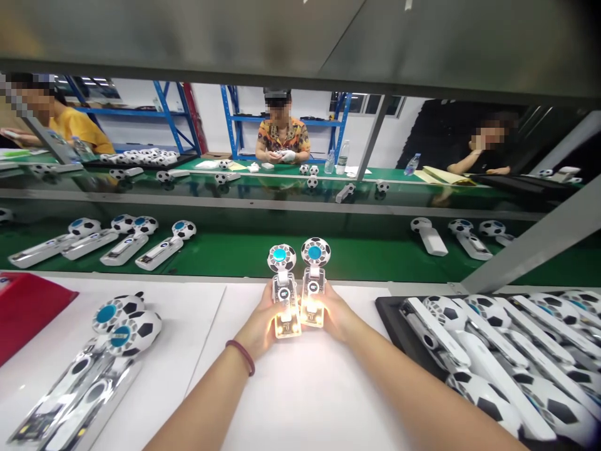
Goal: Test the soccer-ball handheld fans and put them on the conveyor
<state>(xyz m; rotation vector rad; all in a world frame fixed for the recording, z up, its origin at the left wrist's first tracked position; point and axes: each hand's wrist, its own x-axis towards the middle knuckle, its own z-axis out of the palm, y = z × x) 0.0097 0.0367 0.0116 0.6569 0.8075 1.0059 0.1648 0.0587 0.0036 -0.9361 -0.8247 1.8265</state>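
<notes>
Two handheld fans with soccer-ball heads are held side by side above the white table, both upright and lit with warm light near the base. My left hand (pixel 263 318) is closed round the left handheld fan (pixel 283 294), its thumb on the front. Closed round the right handheld fan (pixel 313 282) is my right hand (pixel 334 311). Each fan has a blue round centre and a small lit display on its clear body. A pair of similar fans (pixel 126 335) lies on the table to the left of my hands.
At right a black tray (pixel 387 313) holds several fans. A red object (pixel 32 313) sits at far left. Beyond the table, a green conveyor (pixel 225 244) carries several fans. Metal posts (pixel 530 244) and an overhead shelf (pixel 300 44) frame the view. People sit across the line.
</notes>
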